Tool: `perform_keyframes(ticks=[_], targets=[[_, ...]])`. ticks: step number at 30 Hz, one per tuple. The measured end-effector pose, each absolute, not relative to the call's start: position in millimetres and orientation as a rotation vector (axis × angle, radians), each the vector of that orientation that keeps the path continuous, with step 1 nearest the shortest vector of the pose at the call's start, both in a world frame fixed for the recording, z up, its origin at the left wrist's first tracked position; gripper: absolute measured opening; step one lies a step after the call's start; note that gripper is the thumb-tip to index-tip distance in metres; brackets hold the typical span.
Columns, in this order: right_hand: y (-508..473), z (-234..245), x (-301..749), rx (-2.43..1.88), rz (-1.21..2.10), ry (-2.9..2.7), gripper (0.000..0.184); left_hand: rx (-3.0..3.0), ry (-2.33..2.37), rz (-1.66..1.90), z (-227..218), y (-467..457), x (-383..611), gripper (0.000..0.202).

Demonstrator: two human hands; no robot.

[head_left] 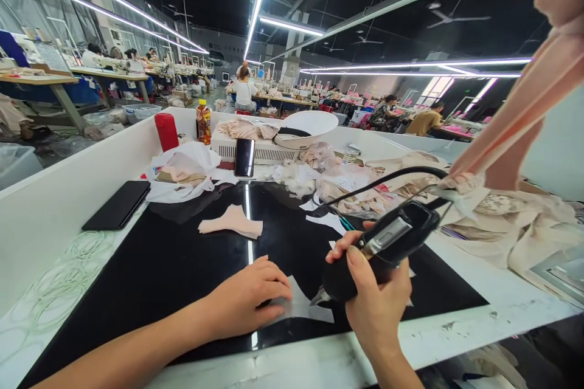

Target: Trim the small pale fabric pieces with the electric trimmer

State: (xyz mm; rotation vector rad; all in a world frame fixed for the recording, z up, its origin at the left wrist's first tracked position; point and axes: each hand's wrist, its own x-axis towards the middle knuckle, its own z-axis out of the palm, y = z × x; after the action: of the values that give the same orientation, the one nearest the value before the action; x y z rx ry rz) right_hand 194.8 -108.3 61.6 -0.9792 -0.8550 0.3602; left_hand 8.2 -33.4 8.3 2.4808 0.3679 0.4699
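One white piece (303, 307) partly behind left hand (256, 293)

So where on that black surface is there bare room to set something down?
The black surface is bare between the green loops and the pale fabric piece, and between that piece and the left hand. Crowded: white sheet and black tool at the right hand; bagged fabric beyond.

Fabric piece (232, 222) left of handheld tool (399, 234)
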Motion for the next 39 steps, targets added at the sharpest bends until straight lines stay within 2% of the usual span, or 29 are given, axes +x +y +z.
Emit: perform_keyframes(ticks=[4, 14, 30, 39], targets=[[-106, 58, 176, -0.918, 0.432, -0.894, 0.033, 2.436, 0.381, 0.41, 10, -31, 7, 0.032], [-113, 51, 169, -0.912, 0.504, -0.924, 0.036, 2.424, 0.381, 0.396, 10, -32, 7, 0.031], [-114, 53, 172, -0.955, 0.444, -0.956, 0.031, 2.421, 0.386, 0.396, 13, -31, 5, 0.036], [-108, 54, 186, -0.995, 0.362, -0.877, 0.032, 2.428, 0.375, 0.268, 15, -32, 2, 0.048]])
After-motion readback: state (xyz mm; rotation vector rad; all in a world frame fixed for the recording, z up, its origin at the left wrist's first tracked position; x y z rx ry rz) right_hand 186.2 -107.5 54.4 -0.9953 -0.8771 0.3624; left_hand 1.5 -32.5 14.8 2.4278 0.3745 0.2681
